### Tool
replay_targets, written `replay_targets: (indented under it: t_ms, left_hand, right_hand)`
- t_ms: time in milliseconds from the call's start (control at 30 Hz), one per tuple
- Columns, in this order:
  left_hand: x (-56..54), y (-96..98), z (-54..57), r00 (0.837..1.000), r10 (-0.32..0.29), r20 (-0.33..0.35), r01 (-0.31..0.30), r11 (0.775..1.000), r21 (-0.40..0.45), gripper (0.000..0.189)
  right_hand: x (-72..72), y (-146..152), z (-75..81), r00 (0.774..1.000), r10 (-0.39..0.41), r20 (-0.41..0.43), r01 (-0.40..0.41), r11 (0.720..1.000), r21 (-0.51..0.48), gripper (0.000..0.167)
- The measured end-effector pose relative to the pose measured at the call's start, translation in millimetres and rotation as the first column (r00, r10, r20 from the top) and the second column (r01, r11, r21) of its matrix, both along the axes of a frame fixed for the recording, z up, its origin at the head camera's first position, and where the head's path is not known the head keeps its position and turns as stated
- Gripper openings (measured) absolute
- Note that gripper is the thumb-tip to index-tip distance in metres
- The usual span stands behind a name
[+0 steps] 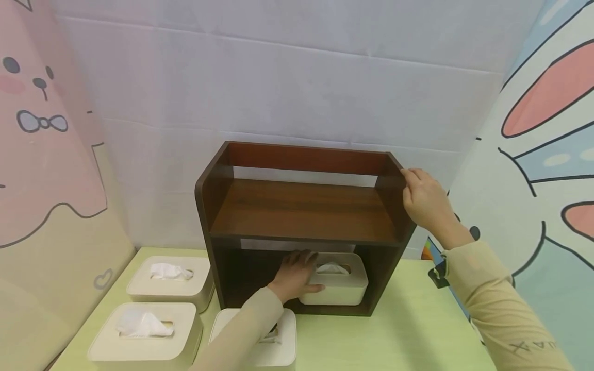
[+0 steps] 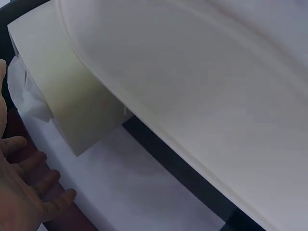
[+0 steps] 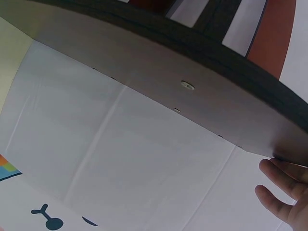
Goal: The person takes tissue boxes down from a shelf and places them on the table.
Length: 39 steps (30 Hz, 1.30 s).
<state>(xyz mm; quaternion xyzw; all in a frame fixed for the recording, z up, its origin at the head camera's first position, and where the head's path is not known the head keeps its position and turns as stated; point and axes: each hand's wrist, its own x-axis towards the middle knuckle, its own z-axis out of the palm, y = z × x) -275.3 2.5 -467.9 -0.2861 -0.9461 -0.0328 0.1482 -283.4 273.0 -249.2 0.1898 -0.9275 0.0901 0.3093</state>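
A dark brown two-tier shelf (image 1: 306,206) stands against the back. In its lower compartment, toward the right, sits a cream tissue box (image 1: 343,293) with a white tissue showing in its slot. My left hand (image 1: 294,278) reaches into that compartment at the box's left side, its fingers spread and the thumb over the front. In the left wrist view its fingers (image 2: 45,185) are extended beside the box (image 2: 72,82). My right hand (image 1: 427,201) holds the upper edge of the shelf's right side panel (image 3: 187,72); the panel partly hides its fingertips in the right wrist view.
Two more tissue boxes, a rear one (image 1: 169,275) and a nearer one (image 1: 144,332), stand left of the shelf on the light green table (image 1: 399,330). Another box (image 1: 283,345) sits in front, partly under my left forearm. A white cloth (image 1: 306,77) hangs behind.
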Motion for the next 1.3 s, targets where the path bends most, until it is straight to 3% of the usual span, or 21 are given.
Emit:
replay_targets:
  t_ms: [267, 533, 867, 1300]
  left_hand:
    - [-13.0, 12.1, -6.9, 0.997, 0.003, 0.078, -0.002, 1.000, -0.005, 0.080]
    - [-17.4, 14.4, -7.4, 0.988, -0.008, 0.156, 0.005, 1.000, 0.022, 0.080]
    - [-23.8, 16.7, -17.8, 0.977, -0.048, 0.206, 0.031, 0.996, 0.085, 0.081]
    - [-22.1, 20.0, -15.0, 0.978, -0.002, 0.209, 0.000, 1.000, 0.008, 0.085]
  right_hand:
    - [-0.8, 0, -0.9, 1.000, -0.007, 0.010, 0.007, 1.000, -0.005, 0.038]
    - [-1.5, -1, -1.1, 1.000, -0.002, 0.010, 0.002, 1.000, -0.005, 0.039]
    - [-3.0, 0, -2.7, 1.000, -0.004, 0.020, 0.004, 1.000, -0.007, 0.039]
    - [-2.9, 0, -2.2, 1.000, -0.012, 0.026, 0.013, 1.000, -0.006, 0.039]
